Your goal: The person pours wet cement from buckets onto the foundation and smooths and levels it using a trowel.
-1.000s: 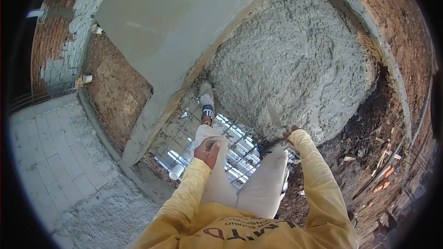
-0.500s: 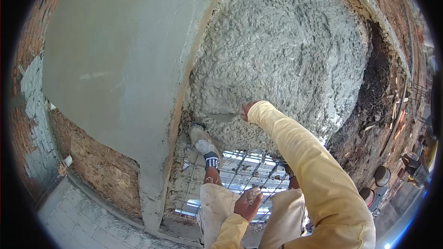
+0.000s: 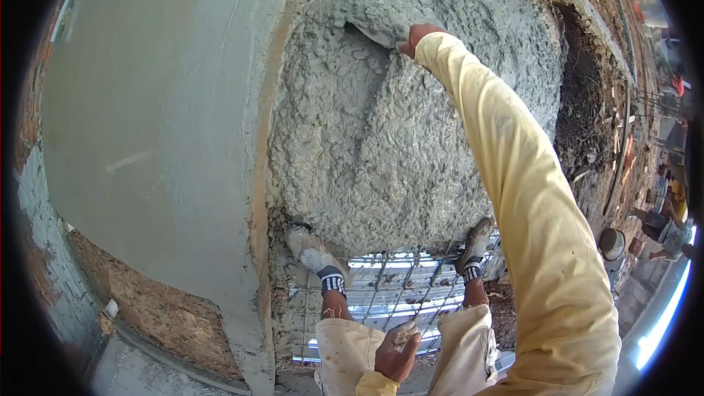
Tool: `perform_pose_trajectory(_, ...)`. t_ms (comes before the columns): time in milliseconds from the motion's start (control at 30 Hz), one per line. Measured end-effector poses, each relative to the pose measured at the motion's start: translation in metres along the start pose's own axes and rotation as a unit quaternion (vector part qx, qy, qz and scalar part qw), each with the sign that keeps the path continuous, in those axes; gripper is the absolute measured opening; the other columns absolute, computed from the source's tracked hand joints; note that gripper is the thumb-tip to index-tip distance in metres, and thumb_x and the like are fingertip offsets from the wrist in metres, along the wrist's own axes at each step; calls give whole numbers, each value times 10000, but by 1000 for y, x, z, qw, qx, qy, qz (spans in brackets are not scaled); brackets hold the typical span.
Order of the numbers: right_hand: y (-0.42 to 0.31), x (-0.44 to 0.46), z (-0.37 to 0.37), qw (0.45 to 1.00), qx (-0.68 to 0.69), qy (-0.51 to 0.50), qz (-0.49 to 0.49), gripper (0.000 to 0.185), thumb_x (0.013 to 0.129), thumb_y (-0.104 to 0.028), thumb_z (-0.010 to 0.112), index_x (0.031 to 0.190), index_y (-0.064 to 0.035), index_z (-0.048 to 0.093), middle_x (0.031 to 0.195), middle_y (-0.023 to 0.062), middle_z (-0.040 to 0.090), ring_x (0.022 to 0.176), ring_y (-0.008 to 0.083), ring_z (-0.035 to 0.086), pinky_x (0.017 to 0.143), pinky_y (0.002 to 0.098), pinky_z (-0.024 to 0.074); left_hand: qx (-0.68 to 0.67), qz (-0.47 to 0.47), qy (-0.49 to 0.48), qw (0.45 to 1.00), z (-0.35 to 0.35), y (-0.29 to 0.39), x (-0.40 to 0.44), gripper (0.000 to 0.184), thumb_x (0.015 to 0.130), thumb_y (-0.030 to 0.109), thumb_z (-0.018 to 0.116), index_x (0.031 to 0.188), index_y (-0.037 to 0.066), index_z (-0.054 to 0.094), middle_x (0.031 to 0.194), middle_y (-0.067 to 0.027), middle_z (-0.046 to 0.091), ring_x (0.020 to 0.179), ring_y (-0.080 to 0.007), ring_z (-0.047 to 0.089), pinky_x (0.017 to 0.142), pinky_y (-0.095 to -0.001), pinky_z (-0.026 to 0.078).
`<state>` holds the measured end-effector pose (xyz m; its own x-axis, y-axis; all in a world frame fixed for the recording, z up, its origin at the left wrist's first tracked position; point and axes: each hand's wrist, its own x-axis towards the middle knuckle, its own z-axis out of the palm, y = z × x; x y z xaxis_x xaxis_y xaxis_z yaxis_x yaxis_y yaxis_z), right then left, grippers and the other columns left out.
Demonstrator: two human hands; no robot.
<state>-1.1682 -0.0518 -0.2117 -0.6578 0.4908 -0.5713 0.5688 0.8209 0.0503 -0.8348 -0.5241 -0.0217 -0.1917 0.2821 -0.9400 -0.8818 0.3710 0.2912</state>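
Observation:
My right hand [image 3: 422, 37] is stretched far forward, closed on the handle of a trowel [image 3: 374, 35]. The trowel's blade is partly sunk in the wet concrete [image 3: 418, 132], at the upper end of a scraped furrow. Down between my knees, my left hand [image 3: 397, 353] is curled, with pale grey residue on the fingers; whether it holds anything I cannot make out. My shoes stand at the near edge of the concrete, beside a rebar grid [image 3: 389, 286] over shiny metal sheeting.
A smooth grey slab [image 3: 147, 103] with a raised edge runs along the left. Reddish soil [image 3: 161, 315] and a brick wall lie beyond it. On the right are dark soil, a bucket [image 3: 611, 244] and a person [image 3: 671, 235] at the far edge.
My right hand has carried the trowel forward through the concrete from near my feet, leaving a furrow. The view has shifted rightward, and my left hand has moved between my knees.

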Motion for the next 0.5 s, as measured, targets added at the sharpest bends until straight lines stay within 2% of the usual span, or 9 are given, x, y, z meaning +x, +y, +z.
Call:
perform_pose_trajectory(67, -8, 26, -26, 997, 32, 49, 40, 509, 818, -473, 584, 935, 16, 666, 933, 225, 657, 929, 379, 628, 812, 437, 494, 5, -10, 2, 1000, -1, 5, -5, 394, 846, 181, 662, 1144, -44, 537, 1053, -114, 631, 970, -152, 593, 866, -274, 462)
perform_pose_trajectory(100, -7, 33, -27, 982, 129, 102, 90, 525, 821, -490, 568, 938, 11, 668, 913, 219, 662, 912, 387, 630, 809, 435, 493, 14, -11, 0, 1000, 0, 12, -4, 392, 846, 173, 660, 1146, -45, 534, 1056, -118, 628, 974, -153, 590, 867, -273, 462)
perform_pose_trajectory(167, 7, 28, -25, 981, 142, 88, 97, 527, 824, -497, 555, 948, 1, 672, 922, 222, 660, 917, 389, 628, 805, 439, 492, 4, -13, -3, 1000, 2, 19, -3, 389, 849, 157, 655, 1154, -47, 527, 1066, -126, 621, 982, -158, 585, 869, -271, 460)
perform_pose_trajectory(267, 16, -64, 5, 995, 59, -38, -77, 578, 856, -516, 502, 1053, 25, 556, 888, 219, 656, 868, 397, 629, 784, 456, 496, -36, -13, -8, 999, 10, 25, 3, 385, 854, 138, 645, 1167, -46, 517, 1084, -140, 608, 993, -166, 577, 875, -271, 458)
perform_pose_trajectory(300, 14, -102, 26, 989, 66, -110, -73, 567, 863, -481, 492, 1159, 3, 513, 928, 234, 646, 898, 399, 622, 813, 462, 483, -37, -13, -8, 999, 12, 27, 5, 383, 856, 135, 642, 1169, -46, 515, 1088, -143, 605, 995, -168, 576, 877, -272, 457)
perform_pose_trajectory(367, 12, -173, 62, 959, 35, -260, -109, 544, 872, -483, 487, 1157, -21, 508, 962, 229, 641, 923, 394, 620, 825, 476, 484, -50, -11, -7, 999, 12, 27, 8, 379, 859, 128, 636, 1172, -45, 511, 1097, -144, 599, 1001, -169, 571, 884, -273, 454)
perform_pose_trajectory(433, 23, -216, 101, 934, -71, -261, -235, 533, 867, -483, 502, 1141, -26, 516, 977, 205, 636, 937, 372, 623, 822, 478, 488, -75, -3, -2, 997, 14, 17, 11, 374, 862, 120, 631, 1174, -44, 508, 1106, -141, 595, 1012, -168, 565, 894, -273, 448)
perform_pose_trajectory(467, 37, -214, 134, 922, -116, -261, -262, 529, 868, -499, 483, 1167, -62, 501, 1014, 185, 628, 932, 390, 618, 799, 497, 496, -82, 13, 7, 997, 14, 9, 14, 327, 862, 148, 635, 1116, -35, 539, 1027, -130, 625, 914, -173, 603, 814, -280, 486)
perform_pose_trajectory(500, 43, -202, 133, 926, -124, -252, -252, 526, 868, -499, 484, 1161, -62, 504, 1025, 182, 626, 937, 386, 617, 802, 492, 496, 57, 56, 0, 997, 7, 3, 16, 338, 872, 215, 606, 1131, 7, 546, 1060, -150, 609, 957, -217, 584, 849, -320, 459)
